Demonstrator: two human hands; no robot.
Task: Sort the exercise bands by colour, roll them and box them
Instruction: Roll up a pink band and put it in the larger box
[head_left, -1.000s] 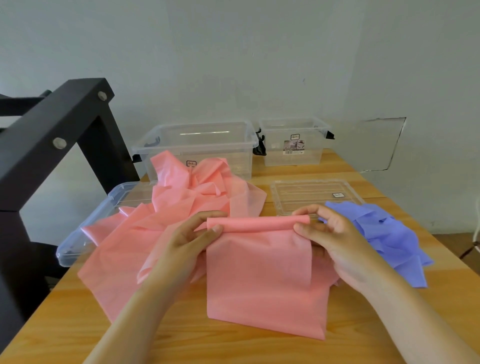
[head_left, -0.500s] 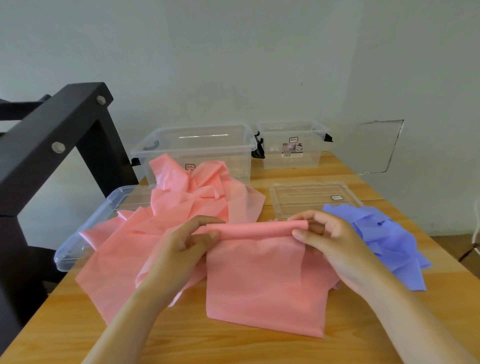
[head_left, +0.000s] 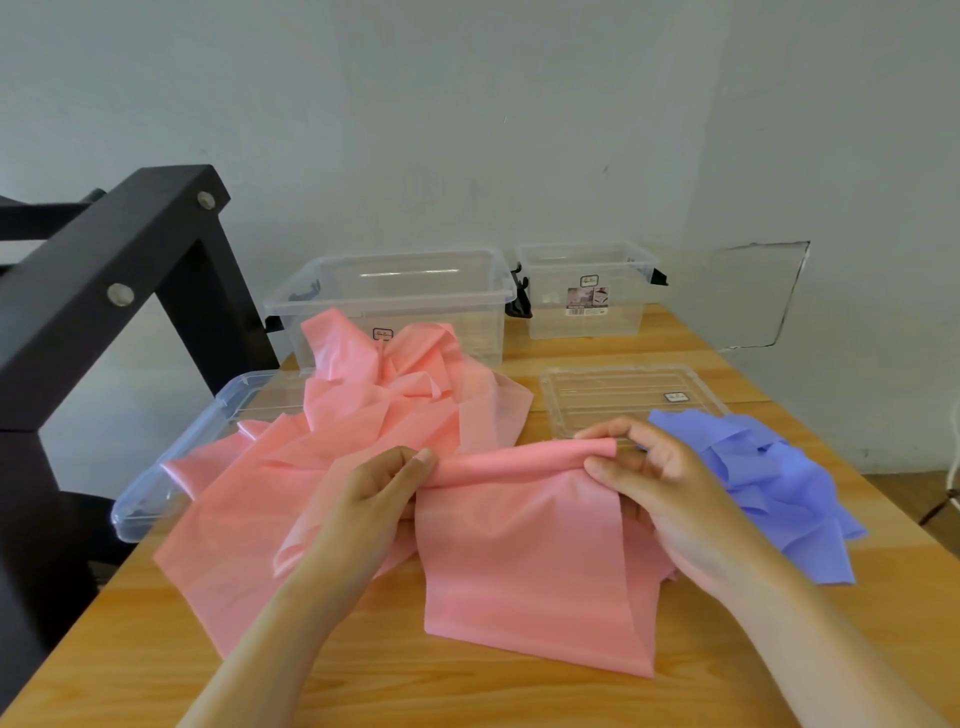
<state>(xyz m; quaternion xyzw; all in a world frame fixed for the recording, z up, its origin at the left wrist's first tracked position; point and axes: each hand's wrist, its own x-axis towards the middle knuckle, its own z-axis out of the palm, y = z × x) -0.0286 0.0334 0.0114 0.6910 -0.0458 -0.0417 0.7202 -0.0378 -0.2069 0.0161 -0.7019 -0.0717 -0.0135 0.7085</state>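
A pink exercise band (head_left: 524, 551) lies flat in front of me on the wooden table, its far edge rolled into a thin tube. My left hand (head_left: 376, 488) pinches the left end of that roll and my right hand (head_left: 649, 478) pinches the right end. Behind it lies a heap of pink bands (head_left: 374, 415). A pile of blue bands (head_left: 769, 478) sits to the right, partly hidden by my right hand. Two clear boxes stand at the back: a large box (head_left: 395, 306) and a small box (head_left: 587, 291).
A clear lid (head_left: 623, 395) lies flat between the small box and the blue pile. Another clear lid (head_left: 171, 478) pokes out from under the pink heap at the table's left edge. A black metal frame (head_left: 104, 291) stands on the left. A grey wall is close behind.
Both hands have kept turning the band's far edge, so the roll is a little thicker and sits slightly nearer me. The piles and boxes have not moved.
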